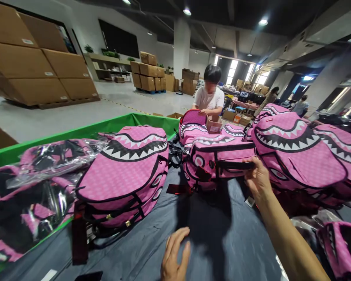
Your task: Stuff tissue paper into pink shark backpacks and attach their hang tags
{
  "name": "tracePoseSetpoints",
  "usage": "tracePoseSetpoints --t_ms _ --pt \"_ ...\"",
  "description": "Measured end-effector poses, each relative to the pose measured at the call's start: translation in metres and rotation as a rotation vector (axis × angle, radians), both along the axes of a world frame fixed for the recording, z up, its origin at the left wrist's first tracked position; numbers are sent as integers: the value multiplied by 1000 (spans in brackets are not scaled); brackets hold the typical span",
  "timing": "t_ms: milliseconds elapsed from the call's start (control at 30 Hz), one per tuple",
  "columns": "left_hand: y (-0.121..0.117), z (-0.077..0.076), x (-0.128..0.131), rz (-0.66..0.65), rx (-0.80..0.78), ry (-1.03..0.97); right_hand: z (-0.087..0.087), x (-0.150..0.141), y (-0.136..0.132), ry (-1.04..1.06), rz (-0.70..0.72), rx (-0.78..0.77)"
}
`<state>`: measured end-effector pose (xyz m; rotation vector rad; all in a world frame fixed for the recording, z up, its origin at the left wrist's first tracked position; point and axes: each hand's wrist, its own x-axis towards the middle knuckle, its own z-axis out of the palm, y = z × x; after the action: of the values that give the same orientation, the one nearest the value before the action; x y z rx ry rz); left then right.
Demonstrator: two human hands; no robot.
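Note:
Pink backpacks printed with a shark-mouth design lie across a grey-covered table (216, 234). My right hand (256, 177) reaches forward and is closed on the black handle of a pink backpack (219, 156) lying on its side in the middle. Low in the view, my left hand (174, 255) hovers over the grey cover with its fingers spread and nothing in it. A larger pink backpack (125, 171) lies to the left of both hands.
Bagged pink backpacks (41, 175) fill a green bin (76, 130) at left. More backpacks (295, 148) pile up at right. A person in a white shirt (210, 97) works at the far end with a small carton (213, 125). Stacked cardboard boxes (38, 62) stand behind.

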<state>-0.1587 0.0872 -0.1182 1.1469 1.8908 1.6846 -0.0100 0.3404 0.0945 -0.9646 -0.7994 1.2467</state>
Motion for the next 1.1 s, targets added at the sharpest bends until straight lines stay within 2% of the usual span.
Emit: tracePoseSetpoints --t_ms 100,200,267,333,433,500,567,633,700,767,833,900,967,1033,1067,1100 --pt "-4 82 29 -15 300 361 43 26 -106 -55 27 239" --pt "-31 152 57 -67 642 591 60 47 -216 -109 117 348" --pt "-56 182 70 -171 655 603 63 60 -271 -69 187 362" --pt "-82 197 76 -316 549 577 60 69 -306 18 270 332" --pt "-107 200 74 -556 289 557 46 79 -326 205 301 293" --pt "-107 198 71 -626 146 560 34 85 -326 301 241 302" --pt "-94 201 74 -655 112 551 26 95 -323 354 171 330" --pt "-73 213 85 -698 150 577 24 111 -316 375 180 334" --pt "-49 232 106 -751 213 672 29 133 -308 346 296 308" --pt "-27 252 132 -805 249 779 37 164 -304 231 468 264" --pt "-8 267 158 -875 189 759 37 200 -306 47 511 273" --pt "5 277 179 -899 111 603 19 240 -318 -154 336 314" --pt "9 284 189 -836 101 395 -23 278 -338 -382 59 274" --pt "7 290 187 -730 108 221 -85 308 -363 -709 -92 44" --pt "5 292 182 -662 110 177 -121 318 -376 -888 -112 -110" --pt "2 294 174 -598 116 166 -156 325 -389 -949 -104 -190"
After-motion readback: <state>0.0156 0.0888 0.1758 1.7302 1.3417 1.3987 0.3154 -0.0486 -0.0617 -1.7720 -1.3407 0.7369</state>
